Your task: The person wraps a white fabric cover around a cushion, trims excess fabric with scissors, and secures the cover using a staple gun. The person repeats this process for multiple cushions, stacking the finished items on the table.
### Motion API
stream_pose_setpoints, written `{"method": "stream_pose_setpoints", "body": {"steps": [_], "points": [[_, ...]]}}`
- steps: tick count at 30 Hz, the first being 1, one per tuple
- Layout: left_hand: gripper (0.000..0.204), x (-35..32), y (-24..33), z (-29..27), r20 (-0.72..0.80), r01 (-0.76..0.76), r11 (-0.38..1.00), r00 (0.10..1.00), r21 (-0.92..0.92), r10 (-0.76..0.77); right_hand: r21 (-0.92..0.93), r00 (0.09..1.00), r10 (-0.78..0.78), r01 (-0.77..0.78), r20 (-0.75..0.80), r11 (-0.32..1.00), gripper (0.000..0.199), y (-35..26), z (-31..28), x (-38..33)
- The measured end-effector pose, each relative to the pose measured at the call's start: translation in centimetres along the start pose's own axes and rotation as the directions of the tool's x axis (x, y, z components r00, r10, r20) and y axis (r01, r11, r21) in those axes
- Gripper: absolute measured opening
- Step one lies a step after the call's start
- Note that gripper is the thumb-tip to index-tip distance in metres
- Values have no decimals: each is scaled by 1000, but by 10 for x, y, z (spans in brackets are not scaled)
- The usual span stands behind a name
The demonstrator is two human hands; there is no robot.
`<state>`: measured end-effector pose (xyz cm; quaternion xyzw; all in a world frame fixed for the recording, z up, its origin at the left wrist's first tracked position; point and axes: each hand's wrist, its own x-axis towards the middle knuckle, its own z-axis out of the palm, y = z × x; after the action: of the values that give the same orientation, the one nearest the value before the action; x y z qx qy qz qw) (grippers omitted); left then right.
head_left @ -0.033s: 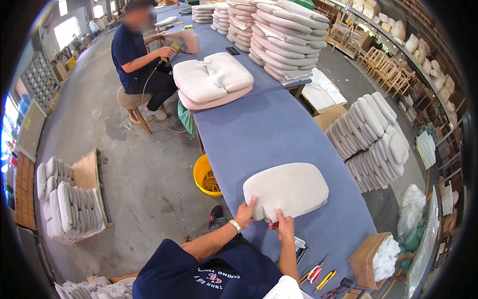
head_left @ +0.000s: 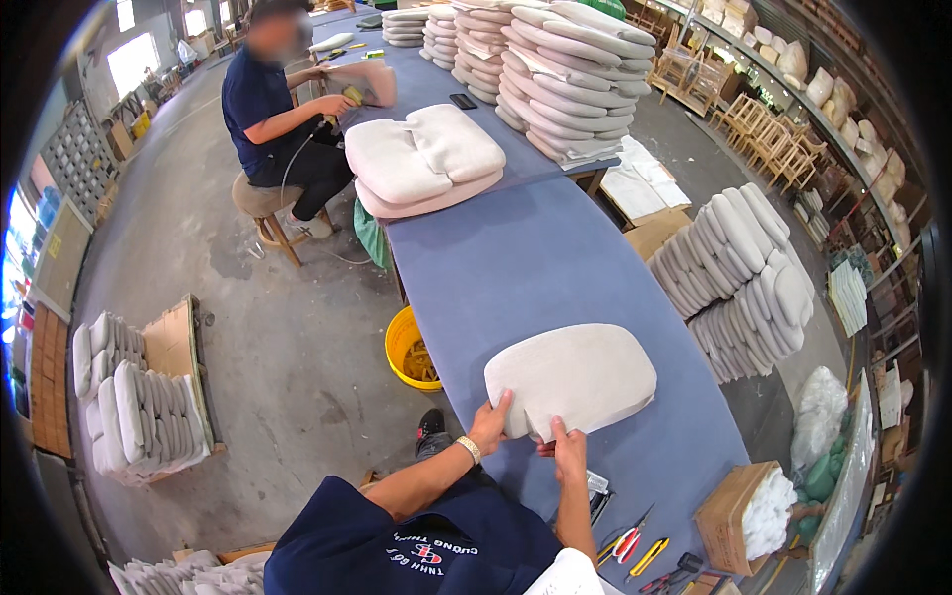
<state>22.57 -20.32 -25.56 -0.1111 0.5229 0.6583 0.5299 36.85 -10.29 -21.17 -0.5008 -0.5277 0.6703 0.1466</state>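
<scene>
left hand (head_left: 489, 426) and right hand (head_left: 568, 451) gripped the near edge of a pale cushion (head_left: 575, 375). yellow bucket (head_left: 400, 339) stood left of them, red-handled tool (head_left: 624, 543) lay right.

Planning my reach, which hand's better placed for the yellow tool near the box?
Probably your right hand: it's nearer the yellow tool; your left hand is farther. Both hold the cushion.

Navy shirt (head_left: 327, 535), white-and-red print (head_left: 426, 557), gold-toned wristband (head_left: 469, 450)
</scene>
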Motion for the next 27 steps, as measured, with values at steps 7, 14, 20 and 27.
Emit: {"method": "stream_pose_setpoints", "body": {"steps": [7, 14, 20, 27], "points": [[68, -40, 26, 19, 170, 182, 945, 976, -273, -139, -227, 944, -329, 312, -40, 923, 48, -76, 13, -26], [64, -1, 30, -26, 256, 241, 889, 955, -389, -147, -497, 853, -512, 487, 97, 718, 54, -68, 79, 34], [67, -14, 27, -54, -189, -324, 833, 876, 448, 443, -473, 856, -498, 500, 140, 726, 56, -85, 100, 39], [59, -51, 63, -32, 353, -652, 199, 612, 731, 708, -523, 869, -480, 467, 121, 714, 56, -83, 93, 45]]}}
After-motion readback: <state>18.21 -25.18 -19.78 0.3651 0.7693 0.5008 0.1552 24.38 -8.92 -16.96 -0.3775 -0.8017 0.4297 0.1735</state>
